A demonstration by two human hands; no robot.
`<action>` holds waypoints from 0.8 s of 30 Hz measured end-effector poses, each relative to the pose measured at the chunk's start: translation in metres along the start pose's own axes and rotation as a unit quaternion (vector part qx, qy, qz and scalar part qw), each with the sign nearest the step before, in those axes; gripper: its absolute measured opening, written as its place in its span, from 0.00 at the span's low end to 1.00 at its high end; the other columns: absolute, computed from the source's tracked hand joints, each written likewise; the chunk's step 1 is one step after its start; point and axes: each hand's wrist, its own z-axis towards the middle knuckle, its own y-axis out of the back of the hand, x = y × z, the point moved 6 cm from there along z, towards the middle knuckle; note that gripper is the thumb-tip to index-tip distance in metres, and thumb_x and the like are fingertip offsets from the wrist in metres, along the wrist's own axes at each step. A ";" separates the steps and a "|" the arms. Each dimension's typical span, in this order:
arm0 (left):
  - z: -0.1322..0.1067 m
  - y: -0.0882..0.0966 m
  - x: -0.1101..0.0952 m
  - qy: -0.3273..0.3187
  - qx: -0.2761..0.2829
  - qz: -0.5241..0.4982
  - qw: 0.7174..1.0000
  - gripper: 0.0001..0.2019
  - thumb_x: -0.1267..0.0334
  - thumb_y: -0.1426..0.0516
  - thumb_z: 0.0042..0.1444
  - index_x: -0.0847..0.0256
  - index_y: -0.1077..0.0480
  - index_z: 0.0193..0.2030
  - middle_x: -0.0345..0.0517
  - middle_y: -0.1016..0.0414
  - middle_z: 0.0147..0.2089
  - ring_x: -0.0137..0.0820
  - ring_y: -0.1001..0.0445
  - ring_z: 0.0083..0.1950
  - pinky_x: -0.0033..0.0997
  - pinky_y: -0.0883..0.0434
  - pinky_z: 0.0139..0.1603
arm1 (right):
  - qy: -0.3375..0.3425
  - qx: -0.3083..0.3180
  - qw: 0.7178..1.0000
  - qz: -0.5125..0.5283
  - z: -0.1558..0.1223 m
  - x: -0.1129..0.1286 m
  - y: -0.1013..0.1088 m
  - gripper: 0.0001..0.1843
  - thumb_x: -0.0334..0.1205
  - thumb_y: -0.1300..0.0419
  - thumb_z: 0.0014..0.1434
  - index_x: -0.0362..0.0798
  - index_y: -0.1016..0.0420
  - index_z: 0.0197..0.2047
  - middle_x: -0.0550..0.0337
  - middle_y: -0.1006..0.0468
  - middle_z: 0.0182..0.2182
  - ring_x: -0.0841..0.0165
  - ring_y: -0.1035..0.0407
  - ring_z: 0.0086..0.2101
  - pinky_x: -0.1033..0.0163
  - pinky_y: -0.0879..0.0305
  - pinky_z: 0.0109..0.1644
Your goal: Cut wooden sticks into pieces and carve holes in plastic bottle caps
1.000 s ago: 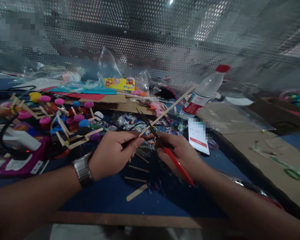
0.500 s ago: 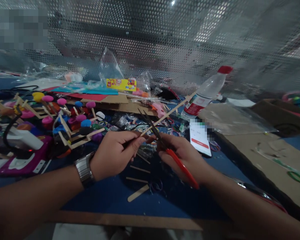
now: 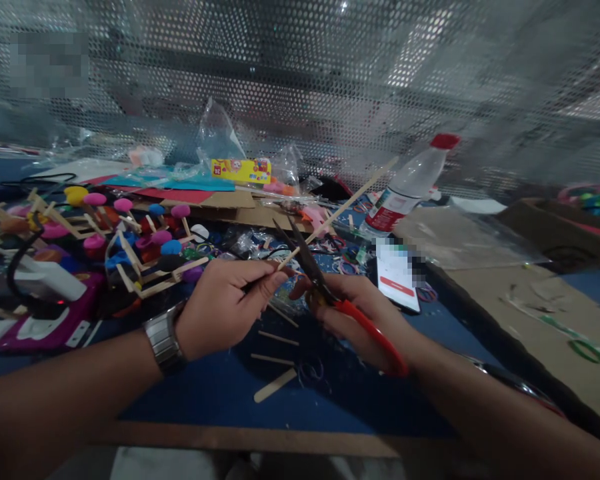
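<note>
The scissor blades stand wider apart than they did a second ago, with a clear gap between their dark tips. The red-handled metal scissors are in the right hand, its fingers wrapped around the handles. The left hand has its thumb and forefinger closed on the near end of a long, thin, pale wooden stick — a firm pinch, by the look of it.

That stick slants up to the far right, and its far end points more steeply than half a second earlier, now just left of the clear plastic bottle with a red cap. It crosses the blades just beyond the left thumb and appears to run between them; whether metal touches wood, I cannot tell. For the work, this means the stick lies across parted blades, seemingly uncut.

On the blue tabletop, nearer than the hands, a flat, round-ended wooden craft stick lies beside thin purple loops.
</note>
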 end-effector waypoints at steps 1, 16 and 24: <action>0.000 0.000 0.000 -0.004 -0.001 0.003 1.000 0.19 0.66 0.46 0.66 0.64 0.33 0.22 0.34 0.35 0.17 0.20 0.37 0.20 0.21 0.43 0.22 | -0.001 0.003 1.000 0.006 0.000 -0.001 0.000 0.15 0.32 0.44 0.56 0.46 0.23 0.46 0.67 0.34 0.25 0.74 0.42 0.22 0.68 0.44 0.27; 0.000 -0.005 0.008 0.040 0.037 -0.065 0.996 0.18 0.62 0.49 0.69 0.63 0.32 0.27 0.34 0.36 0.20 0.20 0.37 0.22 0.19 0.40 0.24 | -0.078 0.064 0.975 0.197 0.000 -0.004 -0.009 0.14 0.32 0.43 0.48 0.45 0.28 0.41 0.73 0.38 0.16 0.77 0.47 0.16 0.69 0.51 0.20; 0.000 -0.012 0.019 0.114 0.053 -0.147 0.981 0.17 0.58 0.49 0.68 0.63 0.28 0.31 0.35 0.36 0.21 0.22 0.36 0.22 0.19 0.37 0.24 | -0.106 0.079 0.954 0.268 0.002 -0.009 -0.015 0.17 0.31 0.44 0.46 0.46 0.30 0.42 0.75 0.39 0.15 0.79 0.49 0.15 0.70 0.52 0.19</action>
